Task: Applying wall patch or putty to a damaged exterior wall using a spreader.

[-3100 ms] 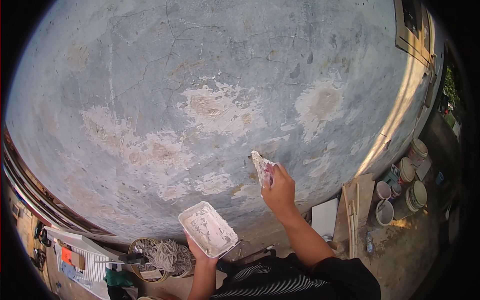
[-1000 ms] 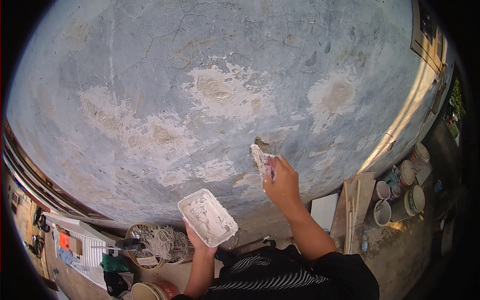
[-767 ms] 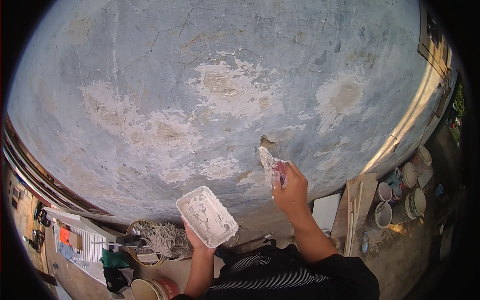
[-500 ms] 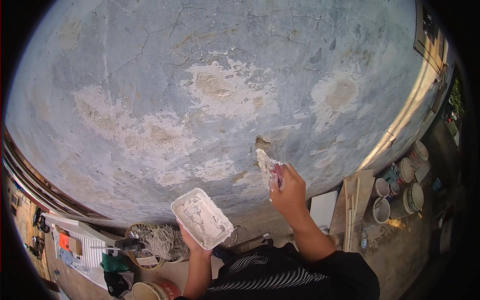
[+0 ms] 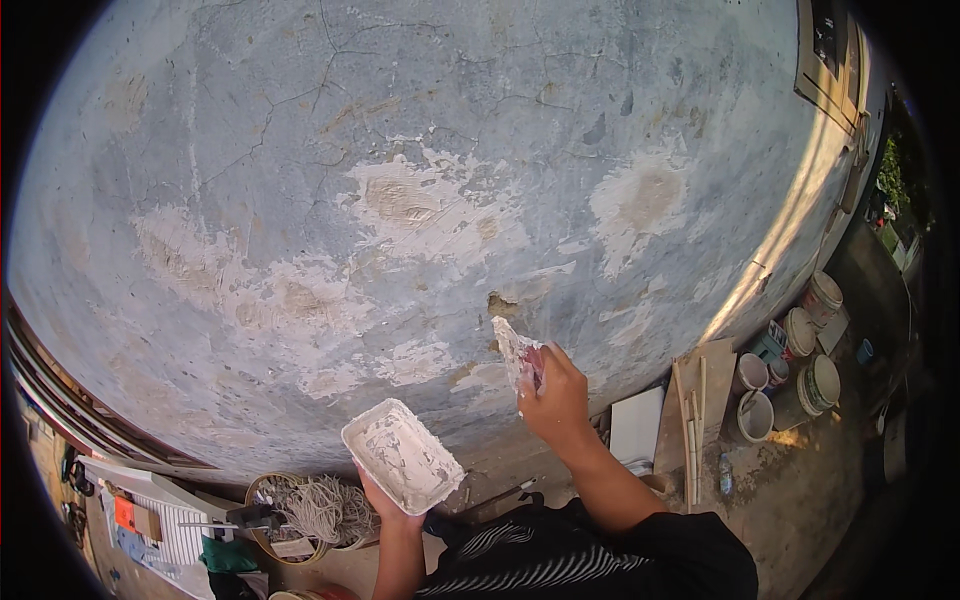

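Observation:
My right hand (image 5: 556, 398) is closed round the handle of a putty knife (image 5: 514, 350), whose blade is thick with white filler. The blade's tip is just below a small brown hole (image 5: 502, 304) in the blue-grey wall (image 5: 480, 110); whether it touches the wall I cannot tell. Lower left, my left hand (image 5: 388, 502) supports a white rectangular tub (image 5: 403, 456) from beneath, its fingers mostly hidden. Filler coats the tub's inside and crusts its rim. White smeared patches (image 5: 440, 205) and fine cracks spread over the wall.
To the right stand several buckets (image 5: 757, 416), wooden strips (image 5: 690, 430) leaning by a board, and a plastic bottle (image 5: 726, 474). Below left are a basket of tangled rope (image 5: 330, 510) and a white ribbed panel (image 5: 180, 525). A window frame (image 5: 100, 400) edges the left side.
The whole view has shifted, so the wall patches sit lower and further left. The putty knife stays just below the hole, and both hands keep their holds.

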Available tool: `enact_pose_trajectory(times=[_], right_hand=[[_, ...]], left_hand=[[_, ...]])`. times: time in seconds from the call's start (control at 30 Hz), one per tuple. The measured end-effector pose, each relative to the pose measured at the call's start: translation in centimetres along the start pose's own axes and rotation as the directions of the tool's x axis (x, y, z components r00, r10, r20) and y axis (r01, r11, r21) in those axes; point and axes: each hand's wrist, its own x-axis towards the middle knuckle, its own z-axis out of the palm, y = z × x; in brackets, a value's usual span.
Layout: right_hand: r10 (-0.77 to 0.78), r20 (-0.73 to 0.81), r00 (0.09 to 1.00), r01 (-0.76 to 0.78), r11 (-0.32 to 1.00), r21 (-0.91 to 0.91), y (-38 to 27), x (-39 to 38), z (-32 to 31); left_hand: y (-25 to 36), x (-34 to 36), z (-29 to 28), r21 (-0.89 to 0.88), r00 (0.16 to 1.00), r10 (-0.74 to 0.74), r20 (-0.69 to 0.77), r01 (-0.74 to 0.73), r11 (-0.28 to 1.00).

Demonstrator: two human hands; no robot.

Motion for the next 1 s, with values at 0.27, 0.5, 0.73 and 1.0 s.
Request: enact_pose_trajectory(times=[0.27, 0.5, 0.73, 1.0], right_hand=[[-0.017, -0.074, 0.997, 0.024, 0.996, 0.087, -0.8, -0.3, -0.2], [-0.053, -0.065, 0.997, 0.056, 0.997, 0.047, -1.3, 0.5, 0.4], [-0.049, -0.113, 0.992, 0.054, 0.998, 0.042, -0.4, 0.4, 0.8], [-0.024, -0.076, 0.997, 0.029, 0.998, 0.063, -0.1, 0.9, 0.9]], left_hand=[[-0.3, -0.7, 0.3, -0.016, 1.000, -0.015, -0.019, 0.015, 1.000], [-0.1, -1.0, 0.2, -0.028, 1.000, 0.001, -0.001, -0.001, 1.000], [0.0, -0.8, -0.1, -0.025, 1.000, -0.004, -0.006, 0.004, 1.000], [0.2, -0.9, 0.1, -0.017, 1.000, 0.002, 0.008, -0.002, 1.000]])
